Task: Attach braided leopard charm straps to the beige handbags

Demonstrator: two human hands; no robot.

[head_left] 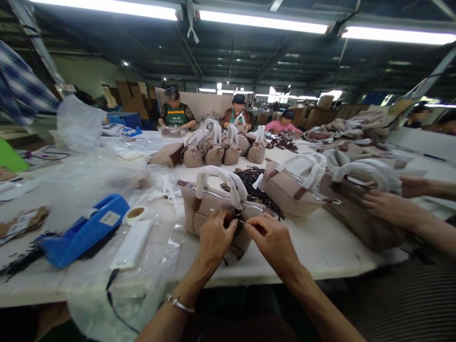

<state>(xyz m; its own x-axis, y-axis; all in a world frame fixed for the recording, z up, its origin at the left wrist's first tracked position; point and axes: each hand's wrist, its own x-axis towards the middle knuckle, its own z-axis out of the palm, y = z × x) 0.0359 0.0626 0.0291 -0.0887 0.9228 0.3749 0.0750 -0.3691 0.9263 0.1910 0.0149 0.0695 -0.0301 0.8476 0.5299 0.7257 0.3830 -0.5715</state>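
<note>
A beige handbag with brown leather tabs and a silver zip stands in front of me on the table. White wrapping covers its handles. My left hand is closed at the bag's near side, by the base of a handle, pinching something dark that I cannot make out. Close to it, my right hand pinches a small thin piece between thumb and fingertips; its kind is too small to tell. Dark strands hang below the hands against the bag.
A blue tape dispenser, a tape roll and a white power bank with a cable lie left, on clear plastic. Dark chains lie behind the bag. Right, a co-worker's hands work on another handbag. More handbags stand further back.
</note>
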